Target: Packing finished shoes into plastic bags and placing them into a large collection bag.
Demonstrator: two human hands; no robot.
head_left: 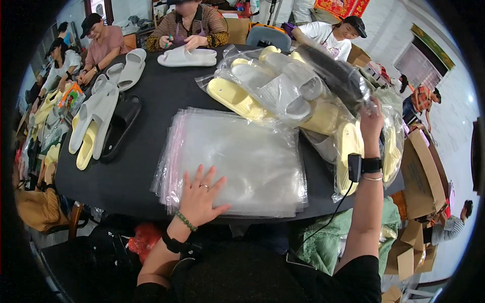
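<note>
A worker's left hand [198, 199], fingers spread and gripping nothing, rests on a flat stack of clear bags [247, 166], glossy and pink-edged, at the near side of a black tabletop [149, 131]. The right hand [371, 123] closes its grip on the crinkled end of a dark slipper bag [333, 70], blurred above a heap of bagged slippers [275, 88], smooth yellow and ribbed grey. Handling that filled bag appears the step in hand; the next move likely calls for a steady release on the slick, uneven pile. Loose slippers [98, 111], rounded and matte, stand at left; across, a co-worker [189, 30] handles a pale pair [187, 57].
</note>
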